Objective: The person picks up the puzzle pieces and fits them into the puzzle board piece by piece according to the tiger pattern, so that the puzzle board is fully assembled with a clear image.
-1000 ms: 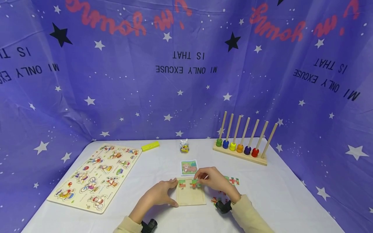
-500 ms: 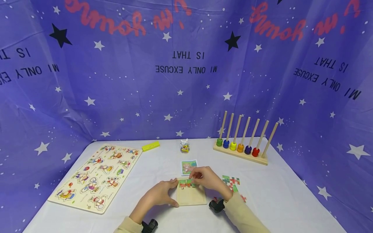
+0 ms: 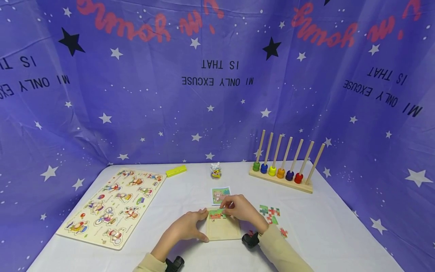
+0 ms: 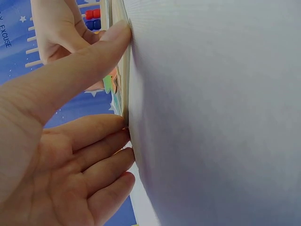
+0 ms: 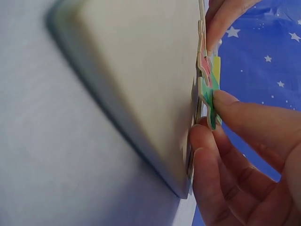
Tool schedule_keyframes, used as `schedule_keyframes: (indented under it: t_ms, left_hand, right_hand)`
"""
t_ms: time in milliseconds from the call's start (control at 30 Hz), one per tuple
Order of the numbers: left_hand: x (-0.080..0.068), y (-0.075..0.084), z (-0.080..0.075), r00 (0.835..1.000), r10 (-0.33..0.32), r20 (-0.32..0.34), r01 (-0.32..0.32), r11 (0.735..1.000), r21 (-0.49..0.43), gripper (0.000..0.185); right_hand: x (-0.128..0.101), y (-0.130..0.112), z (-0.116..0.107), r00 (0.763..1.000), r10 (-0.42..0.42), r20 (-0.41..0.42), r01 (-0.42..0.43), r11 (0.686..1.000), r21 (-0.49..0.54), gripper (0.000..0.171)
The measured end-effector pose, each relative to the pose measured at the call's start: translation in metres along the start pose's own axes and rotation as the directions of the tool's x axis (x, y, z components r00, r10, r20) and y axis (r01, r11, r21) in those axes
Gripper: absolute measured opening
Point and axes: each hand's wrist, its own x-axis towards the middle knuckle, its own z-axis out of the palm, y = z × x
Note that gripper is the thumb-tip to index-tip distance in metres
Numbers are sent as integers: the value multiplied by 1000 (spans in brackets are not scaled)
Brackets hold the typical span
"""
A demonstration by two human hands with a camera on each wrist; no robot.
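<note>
A square wooden puzzle tray point(image 3: 223, 229) lies at the front middle of the table. Along its left edge rests my left hand point(image 3: 187, 226), thumb near the front corner and fingertips near the far one, touching the rim. Over the tray's far side, my right hand point(image 3: 244, 209) pinches a green jigsaw piece point(image 5: 209, 96) between thumb and fingers. That piece sits against joined red and green pieces point(image 3: 215, 216) in the tray's far left part; the right fingers partly hide it in the head view. Behind the tray lies a bear picture card point(image 3: 219, 195), partly covered by the right hand.
Several loose jigsaw pieces point(image 3: 272, 215) lie right of the tray, some behind the right forearm. A large peg puzzle board point(image 3: 112, 207) fills the left side. At the back are a yellow block point(image 3: 176, 171), a small figurine point(image 3: 215, 170) and a bead-peg rack point(image 3: 281, 180).
My right hand has moved left over the tray, and its piece now meets the pieces at the far left. The loose pieces on the right show more. My left hand stays put.
</note>
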Motion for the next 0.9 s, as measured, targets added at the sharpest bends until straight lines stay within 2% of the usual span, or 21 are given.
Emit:
schedule_keyframes:
  t_ms: [167, 467, 900]
  left_hand:
    - [-1, 0, 0, 1000, -2, -3, 2, 1000, -3, 88]
    - [-1, 0, 0, 1000, 4, -9, -4, 1000, -1, 88]
    - [-2, 0, 0, 1000, 8, -6, -8, 1000, -2, 88]
  right_hand:
    - [0, 0, 1, 1000, -14, 3, 14, 1000, -16, 7]
    - [1, -5, -1, 1000, 17, 10, -17, 999, -36, 6]
    - [-4, -10, -3, 999, 40, 34, -38, 998, -58, 18]
